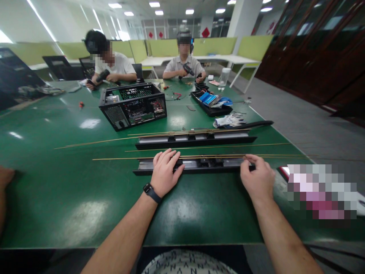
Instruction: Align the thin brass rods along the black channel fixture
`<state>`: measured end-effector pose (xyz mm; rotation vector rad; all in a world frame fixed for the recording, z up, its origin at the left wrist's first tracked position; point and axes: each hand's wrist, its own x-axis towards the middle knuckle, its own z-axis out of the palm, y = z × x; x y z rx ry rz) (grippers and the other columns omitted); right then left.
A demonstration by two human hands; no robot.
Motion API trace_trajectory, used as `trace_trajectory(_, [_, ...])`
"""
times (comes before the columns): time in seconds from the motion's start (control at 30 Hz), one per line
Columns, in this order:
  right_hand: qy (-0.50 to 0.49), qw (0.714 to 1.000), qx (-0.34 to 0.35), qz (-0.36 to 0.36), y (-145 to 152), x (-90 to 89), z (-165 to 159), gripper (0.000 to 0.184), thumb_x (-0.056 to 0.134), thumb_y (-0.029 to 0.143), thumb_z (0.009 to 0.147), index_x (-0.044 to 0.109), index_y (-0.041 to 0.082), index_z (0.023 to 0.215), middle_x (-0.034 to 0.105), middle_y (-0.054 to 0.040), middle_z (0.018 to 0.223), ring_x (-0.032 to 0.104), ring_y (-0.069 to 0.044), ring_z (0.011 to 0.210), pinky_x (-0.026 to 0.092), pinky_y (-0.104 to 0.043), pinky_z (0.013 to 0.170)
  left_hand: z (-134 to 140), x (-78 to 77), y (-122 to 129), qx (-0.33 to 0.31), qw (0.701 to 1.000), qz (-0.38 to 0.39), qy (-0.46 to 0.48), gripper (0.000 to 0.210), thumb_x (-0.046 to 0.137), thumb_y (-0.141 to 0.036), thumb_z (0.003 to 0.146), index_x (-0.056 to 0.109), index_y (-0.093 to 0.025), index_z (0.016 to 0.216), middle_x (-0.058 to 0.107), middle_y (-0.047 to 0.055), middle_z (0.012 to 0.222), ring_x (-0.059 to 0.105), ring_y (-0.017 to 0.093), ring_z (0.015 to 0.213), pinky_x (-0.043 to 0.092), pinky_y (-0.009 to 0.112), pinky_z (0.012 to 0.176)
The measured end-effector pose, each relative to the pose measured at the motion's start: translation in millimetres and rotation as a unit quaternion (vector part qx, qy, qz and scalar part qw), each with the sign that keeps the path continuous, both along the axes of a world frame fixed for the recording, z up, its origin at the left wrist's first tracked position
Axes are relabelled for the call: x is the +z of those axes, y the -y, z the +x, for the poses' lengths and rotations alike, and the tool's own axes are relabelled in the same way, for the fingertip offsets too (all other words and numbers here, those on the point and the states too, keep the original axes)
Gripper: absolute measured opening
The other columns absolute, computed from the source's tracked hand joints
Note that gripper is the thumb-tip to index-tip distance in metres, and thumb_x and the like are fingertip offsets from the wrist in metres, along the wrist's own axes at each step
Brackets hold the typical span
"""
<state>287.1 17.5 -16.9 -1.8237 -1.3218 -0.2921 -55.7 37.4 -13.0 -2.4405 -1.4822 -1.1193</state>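
Before me lies a long black channel [188, 170] with a pale inner face and small black blocks inside. Thin brass-coloured rods [211, 156] run lengthwise along its far edge and stick out past both ends. My left hand [167, 169], with a watch on the wrist, rests across the channel's left part, fingers stretched out and thumb apart. At the right end, my right hand [258, 173] has thumb and forefinger pinched at a rod; the exact contact is partly hidden. Farther off, a second similar channel [196, 144] lies parallel, with more thin rods [154, 134] along it.
An open black computer case [132, 106] stands farther back on the green table [94, 213]. White gloves [230, 120], a black tray [218, 111] with blue items and a clear cup [224, 78] are at right. Two people sit opposite with power drills [188, 69]; another person's hand [5, 177] shows left.
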Motion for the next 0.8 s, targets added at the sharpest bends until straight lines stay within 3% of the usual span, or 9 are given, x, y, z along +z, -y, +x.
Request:
trace_trajectory(0.23, [-0.013, 1.0, -0.016, -0.006, 0.5, 1.3, 0.4, 0.032, 0.054, 0.037, 0.092, 0.076, 0.02, 0.108, 0.082, -0.013, 0.103, 0.073, -0.032, 0.103, 0.051, -0.052, 0.102, 0.6, 1.2, 0.7, 0.002, 1.0, 0.0, -0.002, 0.041, 0.07, -0.036, 0.105, 0.068, -0.024, 0.144, 0.074, 0.014, 0.143, 0.062, 0.034, 0.145, 0.037, 0.057, 0.126])
trace_trajectory(0.47, [0.033, 0.997, 0.075, 0.011, 3.9, 2.9, -10.8, 0.027, 0.056, 0.037, 0.095, 0.077, 0.024, 0.107, 0.083, -0.0088, 0.105, 0.073, -0.029, 0.106, 0.047, -0.049, 0.107, 0.0, 1.8, 0.9, -0.001, 1.0, -0.006, 0.001, 0.042, 0.069, -0.037, 0.105, 0.068, -0.025, 0.145, 0.074, 0.013, 0.142, 0.061, 0.035, 0.146, 0.037, 0.058, 0.126])
trace_trajectory(0.7, [0.011, 1.0, 0.015, 0.015, 0.5, 0.8, 0.6, 0.029, 0.056, 0.036, 0.094, 0.074, 0.019, 0.111, 0.083, -0.0118, 0.101, 0.074, -0.029, 0.093, 0.051, -0.048, 0.098, 0.1, 2.1, 1.2, -0.001, 1.0, -0.003, -0.004, 0.042, 0.069, -0.036, 0.104, 0.068, -0.023, 0.144, 0.075, 0.013, 0.142, 0.062, 0.034, 0.145, 0.038, 0.057, 0.126])
trace_trajectory(0.8, [0.022, 0.999, 0.041, 0.013, 2.0, 1.1, -2.8, 0.029, 0.056, 0.036, 0.094, 0.075, 0.021, 0.109, 0.083, -0.011, 0.103, 0.075, -0.029, 0.096, 0.051, -0.048, 0.1, 0.1, 2.1, 1.1, -0.003, 1.0, 0.002, -0.004, 0.042, 0.07, -0.035, 0.104, 0.068, -0.023, 0.144, 0.075, 0.013, 0.142, 0.062, 0.034, 0.144, 0.038, 0.057, 0.125])
